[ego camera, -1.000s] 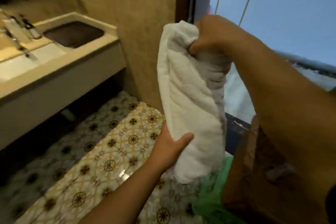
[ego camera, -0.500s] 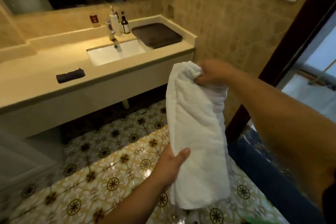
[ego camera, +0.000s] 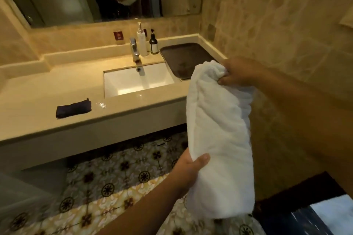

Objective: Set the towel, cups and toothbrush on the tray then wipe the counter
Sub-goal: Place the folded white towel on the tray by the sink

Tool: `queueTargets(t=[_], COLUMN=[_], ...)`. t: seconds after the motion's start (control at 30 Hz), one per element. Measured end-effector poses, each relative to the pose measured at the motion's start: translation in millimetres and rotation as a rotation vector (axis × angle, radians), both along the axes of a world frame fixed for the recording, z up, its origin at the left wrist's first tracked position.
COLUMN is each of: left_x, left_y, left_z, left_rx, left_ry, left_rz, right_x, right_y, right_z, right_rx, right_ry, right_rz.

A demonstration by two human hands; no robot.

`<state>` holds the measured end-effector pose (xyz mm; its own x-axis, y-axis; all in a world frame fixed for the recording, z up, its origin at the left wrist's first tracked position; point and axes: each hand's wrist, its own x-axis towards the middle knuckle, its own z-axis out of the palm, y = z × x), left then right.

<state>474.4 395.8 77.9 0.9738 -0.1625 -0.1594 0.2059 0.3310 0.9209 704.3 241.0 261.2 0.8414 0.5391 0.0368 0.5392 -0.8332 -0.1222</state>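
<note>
A white folded towel (ego camera: 219, 135) hangs upright in front of me, over the floor to the right of the counter. My right hand (ego camera: 236, 71) grips its bunched top end. Lower down, my left hand (ego camera: 188, 171) clasps the towel's left edge with the thumb across the front. The dark brown tray (ego camera: 183, 57) lies flat on the beige counter (ego camera: 47, 105) at the far right, beside the sink, with nothing on it. The towel's top covers the tray's near right corner. No cups or toothbrush are in view.
A white sink (ego camera: 137, 80) with a chrome tap (ego camera: 134, 49) sits mid-counter. A white pump bottle (ego camera: 142, 40) and a dark bottle (ego camera: 153, 43) stand behind the tray. A dark folded cloth (ego camera: 73, 108) lies on the counter's left front. A mirror hangs above; patterned tiles cover the floor.
My view has swung left from the doorway towards the counter, so the sink and tray now sit in the middle. Both hands keep the same grip on the towel.
</note>
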Motion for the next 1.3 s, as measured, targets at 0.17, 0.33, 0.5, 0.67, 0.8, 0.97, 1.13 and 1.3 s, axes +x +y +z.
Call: queueTargets(t=[0.17,0.33,0.5,0.67,0.8,0.97,1.13,1.3], left_x=[111,236,363,463,534,617,675,707], left_y=[0,7,16,17,17,12,0,2], left_z=[1,-16,-17,-11,-13,-35,-69,-94], left_rx=[-0.061,-0.131,-0.162,-0.162,-0.163,-0.166,-0.168,-0.103], left_ry=[-0.020,-0.045,0.019,0.088,0.162,0.209,0.332,0.477], left_rz=[-0.027,-0.057,-0.082,-0.045,0.017,0.127,0.216,0.228], right_x=[109,225,340,448,534,638,706,738], right_y=[16,28,37,52,70,101,132,141], right_z=[-1,-10,-6,0,-20,-65,-113,-164], right_rx=[0.015,-0.065,-0.133,-0.200,-0.215,-0.211,-0.326,-0.375], right_ry=[-0.109,-0.159,-0.165,-0.125,-0.098,0.001,0.069,0.117], right_rz=[-0.017,-0.040,-0.102,-0.085,-0.011,0.090,0.163,0.143])
